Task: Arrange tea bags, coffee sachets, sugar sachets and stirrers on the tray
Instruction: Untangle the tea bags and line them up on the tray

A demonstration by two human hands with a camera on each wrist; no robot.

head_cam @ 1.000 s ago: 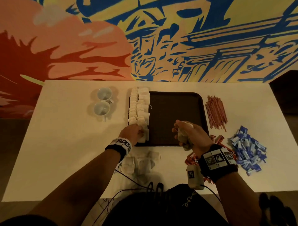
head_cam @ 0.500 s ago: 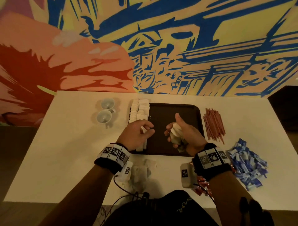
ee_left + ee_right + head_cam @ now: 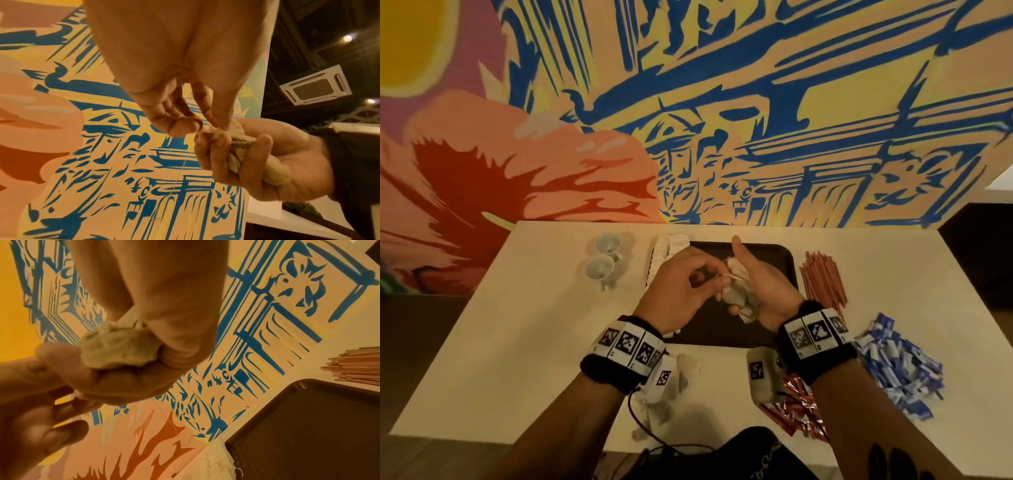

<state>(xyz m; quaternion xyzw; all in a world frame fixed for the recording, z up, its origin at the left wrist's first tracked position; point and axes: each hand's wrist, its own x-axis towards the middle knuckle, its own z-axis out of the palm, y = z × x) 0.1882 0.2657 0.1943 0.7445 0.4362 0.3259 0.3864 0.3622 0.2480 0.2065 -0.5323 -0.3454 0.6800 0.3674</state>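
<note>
Above the dark brown tray [image 3: 774, 260] both my hands meet. My right hand [image 3: 753, 287] grips a bunch of pale tea bags [image 3: 736, 291], thumb pointing up; the same tea bags [image 3: 238, 146] [image 3: 119, 350] show in both wrist views. My left hand [image 3: 688, 287] pinches the top tea bag of that bunch between thumb and forefinger [image 3: 218, 125]. A row of tea bags [image 3: 664, 246] lines the tray's left edge, mostly hidden behind my left hand. Red stirrers [image 3: 822, 281], blue sugar sachets [image 3: 897, 363] and red coffee sachets [image 3: 794, 407] lie on the table to the right.
Two small white cups [image 3: 602, 260] stand left of the tray. Loose tea bags [image 3: 664, 401] lie near the table's front edge under my left wrist. The painted wall rises right behind the white table [image 3: 517, 342]. A cable hangs from my left wrist.
My left hand left the tea bag row at the tray's left edge, rose and came right to the bunch in my right hand. The right hand lifted and turned thumb-up.
</note>
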